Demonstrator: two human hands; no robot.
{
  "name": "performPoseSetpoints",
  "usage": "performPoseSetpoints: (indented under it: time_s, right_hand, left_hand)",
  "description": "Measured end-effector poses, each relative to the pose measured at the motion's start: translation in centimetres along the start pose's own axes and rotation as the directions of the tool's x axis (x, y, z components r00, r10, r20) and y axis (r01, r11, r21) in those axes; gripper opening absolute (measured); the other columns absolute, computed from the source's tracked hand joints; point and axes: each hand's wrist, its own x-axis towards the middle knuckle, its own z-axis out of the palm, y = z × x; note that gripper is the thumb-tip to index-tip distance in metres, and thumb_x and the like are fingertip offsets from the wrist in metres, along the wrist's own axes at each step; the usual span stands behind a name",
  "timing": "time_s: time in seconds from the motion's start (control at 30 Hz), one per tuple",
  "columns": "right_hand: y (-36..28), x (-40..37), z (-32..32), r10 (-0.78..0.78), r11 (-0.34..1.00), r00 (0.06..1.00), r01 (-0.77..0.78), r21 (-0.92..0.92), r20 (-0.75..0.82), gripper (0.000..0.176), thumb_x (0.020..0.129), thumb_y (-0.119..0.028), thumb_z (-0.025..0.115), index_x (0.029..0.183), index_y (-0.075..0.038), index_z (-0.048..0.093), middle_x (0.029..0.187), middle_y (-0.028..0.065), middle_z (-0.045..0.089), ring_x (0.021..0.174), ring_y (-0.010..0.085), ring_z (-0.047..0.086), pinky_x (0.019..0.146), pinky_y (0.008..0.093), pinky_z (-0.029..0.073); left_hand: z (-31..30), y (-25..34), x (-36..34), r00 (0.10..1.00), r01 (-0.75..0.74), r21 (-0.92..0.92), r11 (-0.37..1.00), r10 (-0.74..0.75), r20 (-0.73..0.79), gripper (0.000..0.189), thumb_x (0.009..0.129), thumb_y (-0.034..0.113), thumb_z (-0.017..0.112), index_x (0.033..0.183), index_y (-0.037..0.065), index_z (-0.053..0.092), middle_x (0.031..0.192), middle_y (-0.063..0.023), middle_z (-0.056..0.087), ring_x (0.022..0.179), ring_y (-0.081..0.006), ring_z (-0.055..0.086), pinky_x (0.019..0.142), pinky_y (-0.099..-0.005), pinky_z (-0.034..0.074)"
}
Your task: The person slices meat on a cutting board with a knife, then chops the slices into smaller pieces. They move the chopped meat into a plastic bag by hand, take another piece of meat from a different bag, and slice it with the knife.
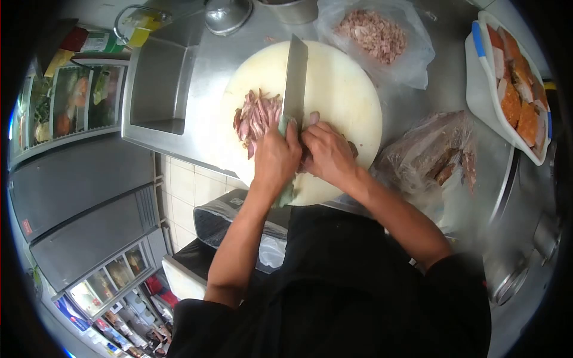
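A broad-bladed knife (295,77) points away from me across the round white cutting board (352,83). My left hand (276,156) is closed around its handle, where greenish cloth shows above and below the fingers. Sliced reddish meat (253,119) lies in a pile left of the blade. Just right of the blade, my right hand (328,152) is closed with curled fingers over a piece of meat (353,149), most of which the hand hides. A small bit of meat (314,117) shows ahead of the right fingertips.
A plastic bag with chopped meat (373,36) lies at the back. Another bag with dark meat (444,167) sits to the right, below a white tub of browned meat pieces (507,89). At left is a metal sink (158,89); a metal bowl (228,15) stands behind the board.
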Motion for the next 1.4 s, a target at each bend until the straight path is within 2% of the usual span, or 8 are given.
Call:
performPoseSetpoints:
  time_s: [0.07, 0.17, 0.47, 0.63, 0.93, 1.07, 1.2, 1.4]
  right_hand:
    - [-0.2, 0.1, -0.7, 0.019, 1.0, 0.999, -0.019, -0.003, 0.046, 0.018, 0.071, -0.01, 0.072, 0.086, -0.001, 0.067, 0.09, 0.0134, 0.064, 0.108, 0.0335, 0.06, 0.1, 0.0397, 0.046]
    - [-0.9, -0.2, -2.1, -0.109, 0.984, 0.974, 0.078, -0.157, -0.2, 0.019, 0.072, -0.011, 0.073, 0.089, -0.003, 0.07, 0.092, 0.0102, 0.064, 0.105, 0.0306, 0.061, 0.099, 0.0395, 0.046]
    - [0.5, -1.1, -1.0, -0.028, 0.994, 0.983, 0.047, 0.096, -0.184, 0.01, 0.077, -0.003, 0.068, 0.087, -0.001, 0.069, 0.095, 0.0085, 0.067, 0.097, 0.0271, 0.061, 0.087, 0.0366, 0.052]
    - [0.6, -1.0, -0.3, -0.076, 0.995, 0.978, 0.088, 0.053, -0.196, 0.011, 0.075, -0.002, 0.068, 0.086, -0.002, 0.068, 0.096, 0.0094, 0.067, 0.097, 0.0275, 0.062, 0.086, 0.037, 0.052]
    - [0.3, -1.1, -0.5, -0.001, 0.996, 0.967, 0.024, 0.088, -0.253, 0.013, 0.073, 0.0, 0.068, 0.086, -0.002, 0.065, 0.091, 0.0103, 0.064, 0.092, 0.0294, 0.062, 0.081, 0.0383, 0.054]
    - [0.5, -1.0, -0.3, -0.021, 0.999, 0.98, 0.031, 0.045, -0.2, 0.012, 0.074, -0.003, 0.067, 0.086, -0.002, 0.064, 0.093, 0.0106, 0.063, 0.092, 0.0281, 0.061, 0.083, 0.0375, 0.054]
    - [0.4, -1.1, -0.2, -0.013, 0.999, 0.987, 0.02, 0.043, -0.16, 0.01, 0.075, -0.003, 0.067, 0.084, -0.001, 0.063, 0.094, 0.0116, 0.064, 0.095, 0.0287, 0.061, 0.084, 0.038, 0.054]
    - [1.1, -1.0, -1.8, -0.063, 0.984, 0.983, 0.09, 0.156, -0.174, 0.015, 0.076, 0.0, 0.064, 0.09, 0.001, 0.065, 0.097, 0.0146, 0.064, 0.095, 0.0329, 0.062, 0.084, 0.0409, 0.054]
  left_hand:
    - [-1.1, 0.8, 0.4, 1.0, -0.004, 0.028, 1.0, 0.003, 0.013, 0.034, 0.099, 0.025, 0.054, 0.092, -0.007, 0.064, 0.076, -0.035, 0.063, 0.075, -0.0536, 0.063, 0.065, -0.056, 0.052]
    - [-4.3, 2.9, -1.3, 0.983, 0.095, 0.133, 0.987, -0.114, 0.144, 0.036, 0.099, 0.024, 0.054, 0.092, -0.009, 0.063, 0.075, -0.0368, 0.062, 0.077, -0.0544, 0.063, 0.068, -0.057, 0.052]
    - [-3.1, 0.2, -11.1, 0.969, 0.171, 0.218, 0.961, -0.204, 0.141, 0.029, 0.098, 0.023, 0.058, 0.087, -0.003, 0.061, 0.065, -0.033, 0.06, 0.063, -0.0519, 0.062, 0.059, -0.0586, 0.05]
    - [0.6, -0.3, -1.2, 0.996, -0.083, 0.057, 0.995, 0.084, -0.025, 0.032, 0.098, 0.022, 0.057, 0.086, -0.007, 0.062, 0.066, -0.0337, 0.06, 0.064, -0.0504, 0.063, 0.058, -0.0546, 0.051]
    - [-5.5, 2.8, -8.5, 0.938, 0.215, 0.222, 0.951, -0.265, 0.224, 0.034, 0.099, 0.026, 0.056, 0.088, -0.006, 0.06, 0.073, -0.0374, 0.061, 0.073, -0.0542, 0.063, 0.066, -0.0601, 0.051]
    - [-2.8, 0.4, -10.6, 0.95, 0.217, 0.218, 0.952, -0.257, 0.176, 0.03, 0.098, 0.025, 0.058, 0.087, -0.003, 0.059, 0.068, -0.0349, 0.061, 0.069, -0.0535, 0.062, 0.062, -0.0588, 0.051]
    - [0.9, -0.4, -1.3, 0.996, -0.078, 0.051, 0.996, 0.08, -0.038, 0.033, 0.097, 0.024, 0.058, 0.085, -0.006, 0.062, 0.069, -0.0335, 0.061, 0.067, -0.0515, 0.062, 0.062, -0.0568, 0.051]
    - [-3.5, 3.0, -1.1, 0.981, 0.105, 0.13, 0.986, -0.124, 0.15, 0.036, 0.098, 0.026, 0.057, 0.085, -0.007, 0.062, 0.071, -0.0356, 0.061, 0.073, -0.0529, 0.064, 0.066, -0.0577, 0.052]
